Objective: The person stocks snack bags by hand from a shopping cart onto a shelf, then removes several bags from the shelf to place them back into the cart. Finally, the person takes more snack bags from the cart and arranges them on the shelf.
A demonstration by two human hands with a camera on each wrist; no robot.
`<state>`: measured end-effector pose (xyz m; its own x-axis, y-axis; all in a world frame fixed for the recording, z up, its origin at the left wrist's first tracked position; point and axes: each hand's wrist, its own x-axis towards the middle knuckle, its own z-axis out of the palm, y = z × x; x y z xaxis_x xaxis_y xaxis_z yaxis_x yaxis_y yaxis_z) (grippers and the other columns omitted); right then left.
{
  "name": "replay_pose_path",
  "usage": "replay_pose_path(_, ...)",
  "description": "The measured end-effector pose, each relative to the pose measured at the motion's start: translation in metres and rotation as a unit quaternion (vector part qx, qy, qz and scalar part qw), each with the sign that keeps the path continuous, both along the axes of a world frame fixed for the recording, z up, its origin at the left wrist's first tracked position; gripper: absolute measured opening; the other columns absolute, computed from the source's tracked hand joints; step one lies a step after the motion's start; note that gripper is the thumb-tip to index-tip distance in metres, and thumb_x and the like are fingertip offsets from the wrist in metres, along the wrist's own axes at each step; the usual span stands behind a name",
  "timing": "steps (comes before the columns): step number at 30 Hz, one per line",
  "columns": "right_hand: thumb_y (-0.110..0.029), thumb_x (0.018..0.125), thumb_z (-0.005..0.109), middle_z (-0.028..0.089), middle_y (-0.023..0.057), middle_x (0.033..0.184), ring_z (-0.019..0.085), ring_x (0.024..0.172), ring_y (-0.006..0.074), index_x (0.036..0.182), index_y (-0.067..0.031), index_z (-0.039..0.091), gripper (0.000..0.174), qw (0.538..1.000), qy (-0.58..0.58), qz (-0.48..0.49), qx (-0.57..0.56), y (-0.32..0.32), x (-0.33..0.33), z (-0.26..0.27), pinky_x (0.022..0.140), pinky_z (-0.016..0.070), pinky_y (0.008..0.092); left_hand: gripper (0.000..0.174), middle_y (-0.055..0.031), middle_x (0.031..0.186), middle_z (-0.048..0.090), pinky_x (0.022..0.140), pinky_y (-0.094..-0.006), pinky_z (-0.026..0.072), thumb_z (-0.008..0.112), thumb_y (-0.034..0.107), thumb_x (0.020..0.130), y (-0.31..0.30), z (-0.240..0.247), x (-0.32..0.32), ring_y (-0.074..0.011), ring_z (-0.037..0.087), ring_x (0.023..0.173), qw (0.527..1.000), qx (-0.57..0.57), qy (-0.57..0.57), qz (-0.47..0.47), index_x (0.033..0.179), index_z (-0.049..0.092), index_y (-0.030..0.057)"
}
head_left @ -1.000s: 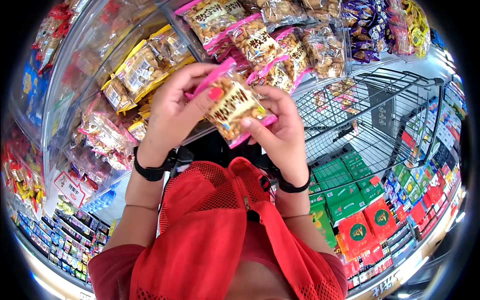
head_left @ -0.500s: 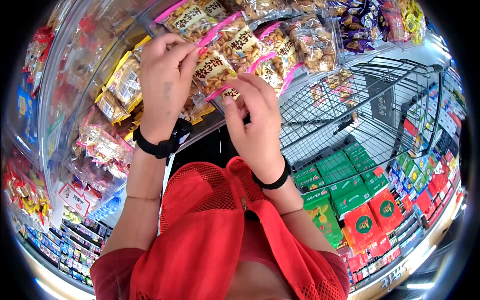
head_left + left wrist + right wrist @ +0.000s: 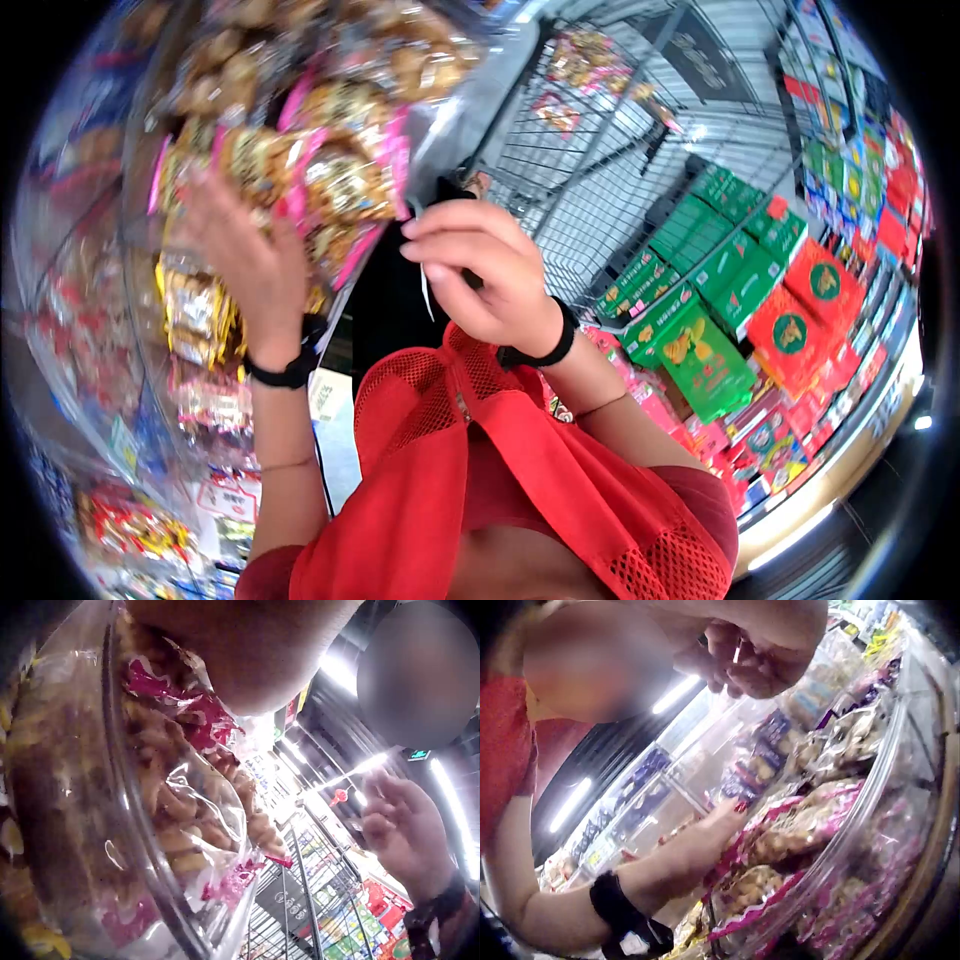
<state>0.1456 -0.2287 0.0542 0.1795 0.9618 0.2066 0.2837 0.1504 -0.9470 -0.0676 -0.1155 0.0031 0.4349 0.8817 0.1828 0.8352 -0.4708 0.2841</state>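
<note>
My left hand (image 3: 250,265) lies over clear snack packets with pink edges (image 3: 350,185) in the bin, its fingers straight and blurred by motion. In the right wrist view the same hand (image 3: 697,844) is right at the packets, a red thumbnail showing. My right hand (image 3: 485,265) is away from the bin, in front of my red vest (image 3: 410,480). Between its thumb and fingers it pinches a thin white strip (image 3: 426,292), seen also as a narrow white piece (image 3: 737,651) in the right wrist view. What this strip is cannot be told.
A wire shopping cart (image 3: 560,170) stands to the right, with several snack packets (image 3: 590,60) in it. Green boxes (image 3: 715,255) and red boxes (image 3: 820,285) are stacked beyond its near side. Yellow-edged packets (image 3: 195,310) fill the neighbouring bin section. The bin has a clear plastic wall (image 3: 142,825).
A pink-edged packet held in both hands went down among the others in the bin. The right hand then drew back from it, and the head view turned toward the cart.
</note>
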Motion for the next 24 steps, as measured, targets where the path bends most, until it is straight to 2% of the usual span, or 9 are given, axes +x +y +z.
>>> replay_pose_path(4, 0.004, 0.083, 0.059, 0.062, 0.0123, 0.099, 0.060, 0.090, 0.0214, 0.101, -0.0003, 0.062, 0.018, 0.979, -0.037, -0.196, 0.045, -0.050, 0.071, -0.010, 0.074, 0.0489, 0.0303, 0.066, -0.0227, 0.156, 0.019, 0.116, -0.0517, 0.0081, 0.038, 0.037, 0.101, 0.004, 0.000, 0.004, -0.0425, 0.020, 0.142, 0.999, -0.023, 0.025, -0.033, 0.149, 0.018, -0.0027)
replay_pose_path(7, 0.002, 0.086, 0.058, 0.056, 0.0117, 0.106, 0.058, 0.088, 0.0145, 0.115, 0.0011, 0.054, 0.029, 0.918, 0.048, -0.386, -0.079, -0.067, 0.133, -0.042, 0.071, 0.0473, 0.0263, 0.063, -0.0232, 0.155, 0.020, 0.117, -0.0501, 0.0124, 0.035, 0.035, 0.101, -0.004, 0.008, 0.007, -0.0409, 0.022, 0.142, 0.989, 0.076, 0.127, -0.017, 0.149, 0.019, -0.0033)
replay_pose_path(9, 0.002, 0.086, 0.058, 0.052, 0.0120, 0.114, 0.057, 0.089, 0.0123, 0.120, 0.0013, 0.051, 0.035, 0.892, 0.020, -0.434, -0.125, -0.077, 0.194, -0.094, 0.072, 0.0476, 0.0240, 0.059, -0.0244, 0.152, 0.024, 0.117, -0.0473, 0.0178, 0.038, 0.029, 0.101, -0.014, 0.050, 0.039, -0.0370, 0.024, 0.142, 0.982, 0.188, 0.014, -0.009, 0.148, 0.021, -0.0031)
replay_pose_path(11, -0.004, 0.083, 0.062, 0.052, 0.0200, 0.118, 0.059, 0.092, 0.0242, 0.128, -0.0008, 0.048, 0.046, 0.859, -0.099, -0.460, -0.200, -0.081, 0.255, -0.163, 0.077, 0.0506, 0.0329, 0.055, -0.0243, 0.147, 0.030, 0.117, -0.0497, 0.0204, 0.046, 0.027, 0.098, -0.040, 0.066, 0.076, -0.0356, 0.026, 0.140, 0.976, 0.203, -0.082, -0.003, 0.144, 0.031, 0.0001)
replay_pose_path(13, -0.012, 0.081, 0.064, 0.049, 0.0301, 0.121, 0.058, 0.098, 0.0405, 0.138, -0.0079, 0.043, 0.061, 0.784, -0.429, -0.388, -0.227, -0.086, 0.309, -0.251, 0.088, 0.0488, 0.0441, 0.055, -0.0244, 0.145, 0.033, 0.115, -0.0543, 0.0213, 0.050, 0.029, 0.094, -0.064, 0.063, 0.107, -0.0383, 0.027, 0.139, 0.963, 0.160, -0.210, -0.052, 0.141, 0.037, 0.0026)
replay_pose_path(15, -0.020, 0.081, 0.062, 0.048, 0.0381, 0.120, 0.054, 0.103, 0.0516, 0.143, -0.0158, 0.039, 0.066, 0.792, -0.423, -0.304, -0.318, -0.077, 0.349, -0.319, 0.095, 0.0435, 0.0502, 0.060, -0.0250, 0.144, 0.036, 0.113, -0.0603, 0.0217, 0.052, 0.032, 0.089, -0.104, 0.039, 0.128, -0.0440, 0.027, 0.138, 0.962, -0.001, -0.257, -0.090, 0.141, 0.038, 0.0042)
replay_pose_path(21, -0.036, 0.086, 0.053, 0.066, 0.0231, 0.111, 0.063, 0.104, 0.0390, 0.120, -0.0128, 0.064, 0.043, 0.706, -0.444, -0.148, -0.532, -0.048, 0.447, -0.429, 0.089, 0.0507, 0.0455, 0.060, -0.0205, 0.139, 0.042, 0.107, -0.0618, 0.0289, 0.061, 0.025, 0.083, -0.142, 0.003, 0.190, -0.0496, 0.032, 0.134, 0.937, -0.170, -0.262, -0.158, 0.136, 0.040, 0.0059)
replay_pose_path(22, -0.038, 0.085, 0.054, 0.068, 0.0217, 0.105, 0.065, 0.100, 0.0346, 0.100, -0.0085, 0.072, 0.037, 0.704, -0.449, -0.146, -0.530, -0.042, 0.433, -0.383, 0.087, 0.0517, 0.0427, 0.057, -0.0203, 0.138, 0.043, 0.107, -0.0607, 0.0303, 0.062, 0.022, 0.082, -0.142, 0.002, 0.190, -0.0488, 0.034, 0.133, 0.939, -0.179, -0.247, -0.159, 0.133, 0.042, 0.0052)
replay_pose_path(24, -0.036, 0.088, 0.054, 0.069, 0.0201, 0.102, 0.067, 0.094, 0.0353, 0.097, -0.0024, 0.070, 0.038, 0.764, -0.397, -0.211, -0.463, -0.052, 0.430, -0.363, 0.083, 0.0521, 0.0431, 0.051, -0.0200, 0.134, 0.045, 0.105, -0.0586, 0.0331, 0.062, 0.016, 0.080, -0.137, 0.005, 0.185, -0.0473, 0.038, 0.131, 0.943, -0.195, -0.217, -0.161, 0.128, 0.047, 0.0037)
